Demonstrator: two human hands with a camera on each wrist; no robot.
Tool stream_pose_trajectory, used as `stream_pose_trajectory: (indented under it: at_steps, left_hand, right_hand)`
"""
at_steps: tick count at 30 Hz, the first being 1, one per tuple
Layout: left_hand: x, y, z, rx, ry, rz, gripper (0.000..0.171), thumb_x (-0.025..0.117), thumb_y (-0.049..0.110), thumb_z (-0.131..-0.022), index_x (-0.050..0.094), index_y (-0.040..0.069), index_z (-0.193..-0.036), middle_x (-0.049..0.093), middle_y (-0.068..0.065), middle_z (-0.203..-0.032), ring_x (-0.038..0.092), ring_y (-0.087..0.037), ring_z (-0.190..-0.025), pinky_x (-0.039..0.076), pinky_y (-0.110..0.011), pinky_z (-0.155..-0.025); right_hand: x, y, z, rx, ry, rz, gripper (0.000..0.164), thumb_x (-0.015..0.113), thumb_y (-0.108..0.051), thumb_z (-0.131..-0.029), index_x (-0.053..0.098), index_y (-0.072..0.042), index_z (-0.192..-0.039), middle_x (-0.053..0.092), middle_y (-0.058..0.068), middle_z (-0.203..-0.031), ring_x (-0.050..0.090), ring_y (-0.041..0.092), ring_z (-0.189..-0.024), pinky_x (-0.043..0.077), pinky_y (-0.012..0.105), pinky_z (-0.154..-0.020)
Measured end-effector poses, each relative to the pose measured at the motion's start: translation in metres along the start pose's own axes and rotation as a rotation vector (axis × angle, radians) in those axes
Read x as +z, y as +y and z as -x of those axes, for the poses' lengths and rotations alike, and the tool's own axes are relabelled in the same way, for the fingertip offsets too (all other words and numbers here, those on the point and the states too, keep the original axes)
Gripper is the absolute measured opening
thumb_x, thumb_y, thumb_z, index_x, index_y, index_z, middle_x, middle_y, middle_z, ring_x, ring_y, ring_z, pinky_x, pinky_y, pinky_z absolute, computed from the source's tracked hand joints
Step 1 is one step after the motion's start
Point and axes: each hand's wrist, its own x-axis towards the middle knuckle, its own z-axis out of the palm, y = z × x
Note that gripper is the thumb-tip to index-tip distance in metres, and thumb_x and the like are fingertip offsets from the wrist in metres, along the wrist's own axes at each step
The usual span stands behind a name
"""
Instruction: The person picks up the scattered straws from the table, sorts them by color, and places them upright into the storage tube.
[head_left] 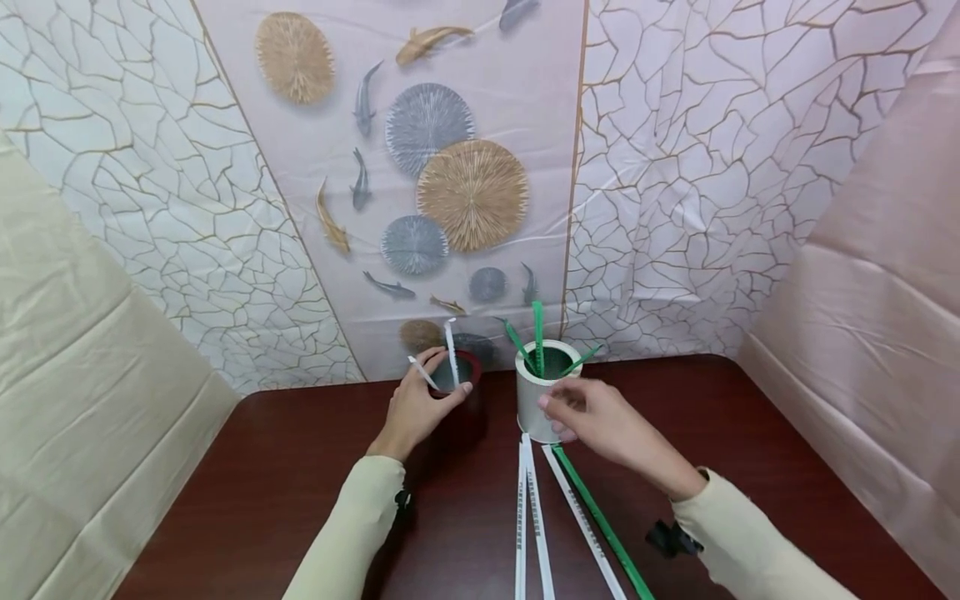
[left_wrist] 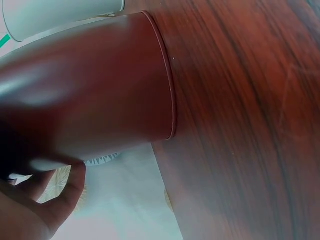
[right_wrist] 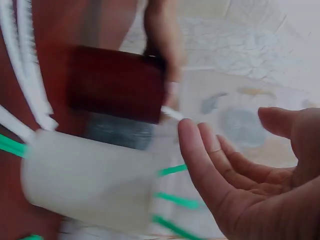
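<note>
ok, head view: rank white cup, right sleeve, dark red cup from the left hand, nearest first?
1. Dark red cup: touching the left hand, held near its rim.
2. White cup: to the right, just past the dark red one.
3. Right sleeve: farthest, at the lower right of the view.

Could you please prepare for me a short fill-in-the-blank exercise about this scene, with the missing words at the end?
1. The cup held by the left grip is dark ______.
2. The strips inside the white container are ______.
3. In the head view, ______ white strips lie on the table.
4. The right grip holds ______.

Missing words: red; green; three; nothing.
</note>
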Motion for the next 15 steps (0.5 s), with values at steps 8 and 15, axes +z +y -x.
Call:
stream_pose_trajectory:
  at_steps: [8, 15]
  left_hand:
    - [-0.001, 0.001, 0.0, 0.002, -0.007, 0.001, 0.078, 0.07, 0.068, -0.091, 0.054, 0.027, -0.156, 0.043, 0.008, -0.162, 0.067, -0.032, -0.118, 0.055, -0.055, -0.088]
    - [0.001, 0.001, 0.001, -0.006, 0.013, 0.014, 0.076, 0.071, 0.066, -0.091, 0.055, 0.028, -0.155, 0.044, 0.009, -0.161, 0.065, -0.032, -0.122, 0.054, -0.057, -0.089]
  right_hand:
    - [0.043, 0.066, 0.027, 0.175, -0.101, 0.133, 0.01, 0.071, -0.007, -0.1, 0.068, 0.002, -0.104, 0.067, 0.007, -0.074, 0.065, 0.02, -0.061, 0.056, 0.035, -0.056]
    - [0.066, 0.077, 0.032, 0.207, -0.093, 0.525, 0.025, 0.08, -0.006, -0.092, 0.06, -0.009, -0.078, 0.056, 0.005, -0.065, 0.055, 0.019, -0.054, 0.047, 0.034, -0.054]
